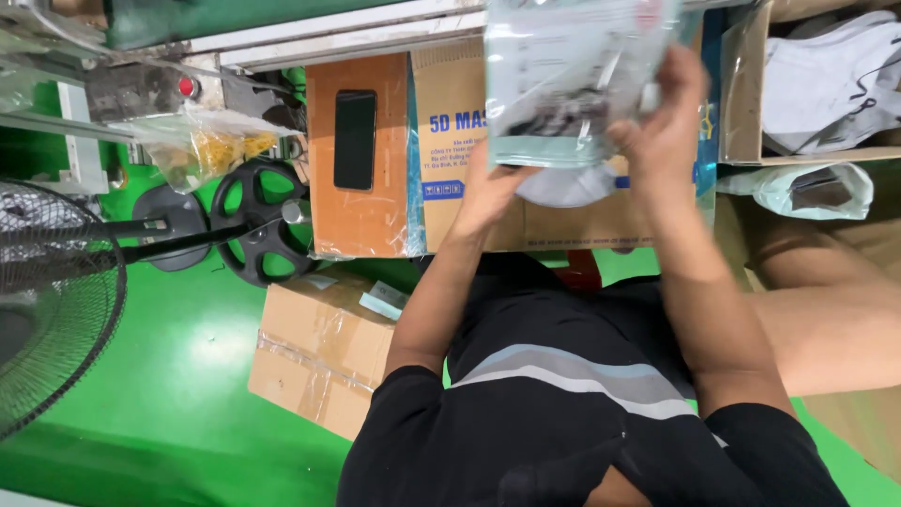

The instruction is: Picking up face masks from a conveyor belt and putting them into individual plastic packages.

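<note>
- A clear plastic pouch (572,80) with something dark inside is held up at the top centre of the frame, above a printed cardboard box (469,150).
- The left hand (488,192) is closed on the pouch's lower edge, fingers tucked beneath it.
- The right hand (662,122) clasps its right side, fingers wrapped round the edge.
- Judged from this, the pouch is filled and in hand but not yet set down; whether its mouth is sealed cannot be told.
- A black phone (355,139) lies on a brown box at upper centre-left.
- More white bagged goods (826,80) sit in an open carton at upper right.
- A taped carton (319,352) rests on the green floor (169,376), lower left.
</note>
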